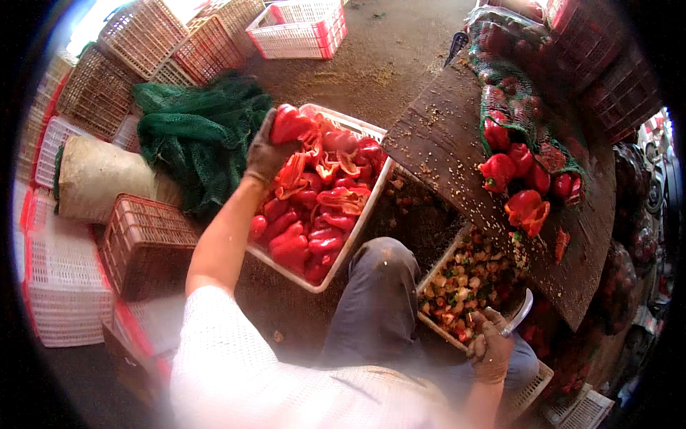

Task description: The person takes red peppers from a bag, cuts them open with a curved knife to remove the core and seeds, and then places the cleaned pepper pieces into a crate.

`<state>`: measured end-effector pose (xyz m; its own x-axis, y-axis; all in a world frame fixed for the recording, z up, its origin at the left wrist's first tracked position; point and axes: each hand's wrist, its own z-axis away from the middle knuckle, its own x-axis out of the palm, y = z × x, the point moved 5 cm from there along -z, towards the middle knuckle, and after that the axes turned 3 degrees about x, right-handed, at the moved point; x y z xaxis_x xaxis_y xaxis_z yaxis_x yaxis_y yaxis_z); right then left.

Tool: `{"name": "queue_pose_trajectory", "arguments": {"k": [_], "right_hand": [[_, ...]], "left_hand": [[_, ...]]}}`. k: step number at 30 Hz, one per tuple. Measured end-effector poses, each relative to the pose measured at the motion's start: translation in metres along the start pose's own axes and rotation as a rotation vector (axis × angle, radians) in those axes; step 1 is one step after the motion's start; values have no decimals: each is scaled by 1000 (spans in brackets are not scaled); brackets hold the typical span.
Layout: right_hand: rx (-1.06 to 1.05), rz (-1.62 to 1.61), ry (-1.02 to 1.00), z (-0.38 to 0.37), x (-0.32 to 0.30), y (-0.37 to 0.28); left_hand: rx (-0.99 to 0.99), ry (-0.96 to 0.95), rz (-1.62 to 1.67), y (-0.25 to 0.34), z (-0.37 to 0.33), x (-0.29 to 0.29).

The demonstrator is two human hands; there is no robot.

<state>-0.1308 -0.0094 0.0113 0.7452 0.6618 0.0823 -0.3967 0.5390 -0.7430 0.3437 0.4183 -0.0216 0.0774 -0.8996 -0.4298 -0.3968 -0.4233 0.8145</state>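
Observation:
My left hand (266, 151), in a brownish work glove, grips a red bell pepper (291, 124) over the far left corner of a white crate (348, 258). Opened and cut red bell peppers (289, 246) fill that crate. Low on the right, my gloved right hand (491, 348) is closed round the handle of a small knife with a curved blade (524, 312). Beside it stands a crate of pepper cores and trimmings (457, 286). Whole red peppers (520, 159) spill from a green mesh bag (516, 93) onto a brown board (443, 136), with a torn-open pepper (527, 211) nearest me.
Green netting (204, 136) lies heaped left of the pepper crate, next to a pale rolled sack (100, 175). Stacked plastic crates (68, 279) line the left side; a red-and-white crate (299, 28) sits at the back. Seeds dot the board. My bent knee (386, 268) rises between the two filled crates.

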Motion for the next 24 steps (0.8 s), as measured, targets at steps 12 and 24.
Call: {"name": "queue_pose_trajectory", "arguments": {"k": [12,24], "right_hand": [[22,248,-122,-76,149,-20],[-22,519,-30,-154,152,17]], "left_hand": [[-2,-565,-1110,-117,-91,109],[190,-421,-1114,-178,-81,143]]}}
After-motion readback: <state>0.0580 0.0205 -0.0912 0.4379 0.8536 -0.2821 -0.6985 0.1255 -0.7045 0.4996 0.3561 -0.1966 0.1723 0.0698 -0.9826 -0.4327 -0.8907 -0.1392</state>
